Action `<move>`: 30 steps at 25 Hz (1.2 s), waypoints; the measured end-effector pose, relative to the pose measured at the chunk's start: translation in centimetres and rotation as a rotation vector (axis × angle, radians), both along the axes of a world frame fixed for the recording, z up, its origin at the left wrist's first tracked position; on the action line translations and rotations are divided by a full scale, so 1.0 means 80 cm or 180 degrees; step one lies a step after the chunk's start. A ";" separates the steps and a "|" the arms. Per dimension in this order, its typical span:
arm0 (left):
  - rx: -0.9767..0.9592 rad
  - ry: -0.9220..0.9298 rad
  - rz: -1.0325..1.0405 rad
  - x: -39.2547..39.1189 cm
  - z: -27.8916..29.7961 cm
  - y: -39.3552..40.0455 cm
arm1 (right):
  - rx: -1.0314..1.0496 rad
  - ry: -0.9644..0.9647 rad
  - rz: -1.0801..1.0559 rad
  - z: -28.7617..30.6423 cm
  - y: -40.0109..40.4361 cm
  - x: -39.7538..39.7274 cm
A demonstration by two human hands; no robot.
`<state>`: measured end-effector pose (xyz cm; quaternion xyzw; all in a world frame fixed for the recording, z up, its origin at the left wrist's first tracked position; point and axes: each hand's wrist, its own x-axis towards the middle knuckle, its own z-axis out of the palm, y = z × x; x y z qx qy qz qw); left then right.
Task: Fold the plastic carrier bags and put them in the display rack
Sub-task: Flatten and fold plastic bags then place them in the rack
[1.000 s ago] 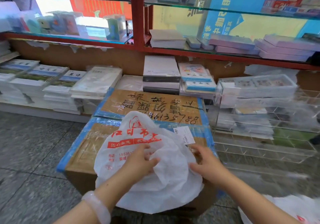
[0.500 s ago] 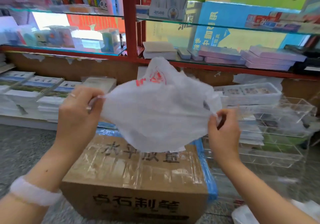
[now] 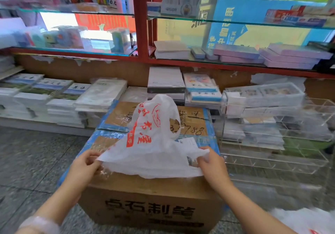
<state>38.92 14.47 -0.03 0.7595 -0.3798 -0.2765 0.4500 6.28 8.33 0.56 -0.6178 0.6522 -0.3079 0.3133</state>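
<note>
Shop shelves stacked with books run behind a taped cardboard box on the floor. Both arms reach forward over it: left hand and right hand each pinch a near corner of the white plastic bag, stretching that edge side to side. Its red-printed far end bunches upward, pointing away. Clear rack sits right; another bag is cut off at the corner.

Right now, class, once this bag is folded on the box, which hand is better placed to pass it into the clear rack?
Probably the right hand: it pinches the bag on the side nearest the clear rack.
</note>
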 end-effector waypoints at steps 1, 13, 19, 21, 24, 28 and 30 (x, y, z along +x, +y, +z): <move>-0.0091 0.0216 0.0288 0.004 -0.001 0.002 | -0.0139 -0.0266 -0.0227 0.000 0.002 -0.003; 0.0212 -0.0161 -0.1262 0.025 -0.025 0.055 | 0.1745 -0.0610 0.1516 0.039 0.022 -0.110; -0.0301 0.0947 -0.0263 0.039 0.022 -0.001 | 0.0876 -0.0529 0.1413 0.072 -0.034 -0.050; -0.0085 0.0655 -0.0555 0.020 0.034 -0.046 | 0.0931 -0.0466 0.1968 0.060 -0.040 -0.001; 0.0311 0.0190 -0.1192 -0.011 0.046 -0.110 | 0.0577 -0.0789 0.1847 0.045 -0.050 0.044; 0.0760 -0.0226 -0.1808 -0.033 0.061 -0.159 | 0.0242 -0.0591 0.1810 0.055 -0.074 0.054; 0.1021 -0.0694 -0.2200 -0.025 0.060 -0.165 | 0.0089 -0.0487 0.1829 0.063 -0.083 0.052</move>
